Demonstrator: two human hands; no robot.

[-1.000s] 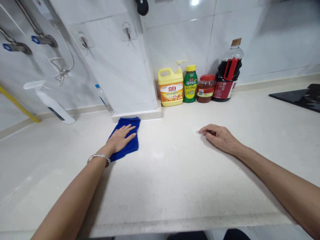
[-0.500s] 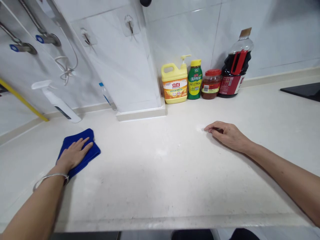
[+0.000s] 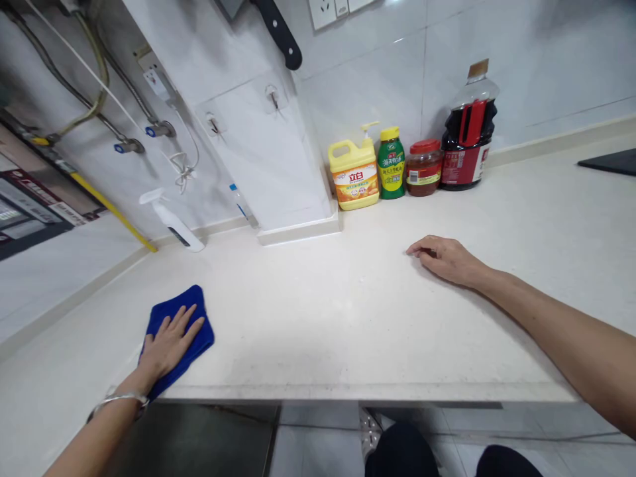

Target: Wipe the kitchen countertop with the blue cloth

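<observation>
My left hand (image 3: 171, 341) lies flat with spread fingers on a blue cloth (image 3: 199, 324), on the left part of the pale countertop (image 3: 318, 318). The cloth reaches close to the counter's front edge. A silver bangle (image 3: 122, 399) circles the left wrist. Farther right, my right hand (image 3: 447, 258) rests on the counter, fingers curled together and thumb close beneath them; I see nothing held in it.
Along the back wall stand a yellow detergent bottle (image 3: 355, 175), a green sauce bottle (image 3: 391, 164), a red-lidded jar (image 3: 424, 167) and a large dark bottle (image 3: 470, 132). A white spray bottle (image 3: 173, 222) leans at the left. Above hangs a black-handled knife (image 3: 281, 33).
My left hand and the blue cloth have moved toward the counter's front edge. The view has shifted, showing more of the left wall and floor. My right hand stays in about the same place.
</observation>
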